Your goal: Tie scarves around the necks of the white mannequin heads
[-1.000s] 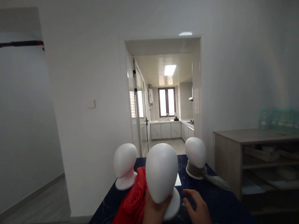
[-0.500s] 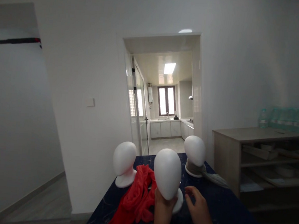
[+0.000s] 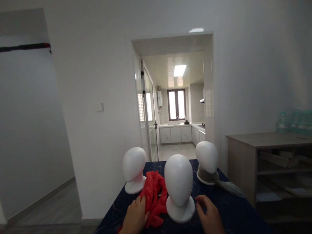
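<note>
Just set down, the foam head (image 3: 179, 183) stands on the worktop (image 3: 242, 224); left hand (image 3: 134, 218) has shifted onto the red cloth (image 3: 154, 194) alongside, grip unclear, right hand (image 3: 209, 222) loosely spread beside its base.

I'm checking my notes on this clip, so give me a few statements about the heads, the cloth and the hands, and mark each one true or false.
1. The left hand rests on the red cloth. True.
2. The middle head is held up off the table. False: it stands on its base on the table.
3. The right hand grips the far right head. False: it is open beside the middle head's base.
4. A grey cloth lies at the far right head's base. True.
5. The left head wears the red cloth. False: it is bare; the cloth lies on the table beside it.
</note>
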The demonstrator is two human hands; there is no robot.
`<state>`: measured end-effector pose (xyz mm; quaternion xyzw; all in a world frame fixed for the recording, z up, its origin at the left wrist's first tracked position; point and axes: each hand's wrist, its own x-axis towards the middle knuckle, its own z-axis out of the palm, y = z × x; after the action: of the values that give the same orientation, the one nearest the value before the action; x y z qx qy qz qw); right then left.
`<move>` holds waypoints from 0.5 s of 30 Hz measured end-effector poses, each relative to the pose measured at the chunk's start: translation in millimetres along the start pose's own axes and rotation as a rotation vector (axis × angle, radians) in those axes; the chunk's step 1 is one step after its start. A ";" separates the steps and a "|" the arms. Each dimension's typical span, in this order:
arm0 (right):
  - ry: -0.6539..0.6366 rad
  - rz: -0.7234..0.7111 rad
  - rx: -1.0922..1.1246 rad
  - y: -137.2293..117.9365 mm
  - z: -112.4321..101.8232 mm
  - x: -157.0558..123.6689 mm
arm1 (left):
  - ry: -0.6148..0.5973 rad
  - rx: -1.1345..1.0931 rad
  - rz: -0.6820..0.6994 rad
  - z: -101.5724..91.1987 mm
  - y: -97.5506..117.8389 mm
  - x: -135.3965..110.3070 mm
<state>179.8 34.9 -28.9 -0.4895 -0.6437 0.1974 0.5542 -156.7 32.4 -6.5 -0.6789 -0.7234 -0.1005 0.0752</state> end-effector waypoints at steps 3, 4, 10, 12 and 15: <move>0.015 0.030 0.003 3.6 -4.0 0.2 | -0.055 0.036 -0.017 1.7 -22.1 5.4; 0.017 0.042 0.006 5.2 -5.1 0.5 | -0.054 0.029 -0.023 1.2 -27.9 7.1; -0.012 0.071 0.016 9.1 -3.5 1.9 | -0.016 -0.288 -0.076 -11.7 -49.0 13.5; -0.030 0.065 0.013 7.5 -2.3 1.4 | 0.007 -0.367 -0.071 -15.0 -53.1 14.5; -0.038 0.060 0.015 4.5 -2.5 1.1 | 0.027 -0.449 -0.057 -21.4 -57.5 19.4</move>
<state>184.0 37.1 -31.2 -0.5006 -0.6378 0.2279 0.5392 -216.0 42.5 16.4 -0.6563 -0.7008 -0.2703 -0.0710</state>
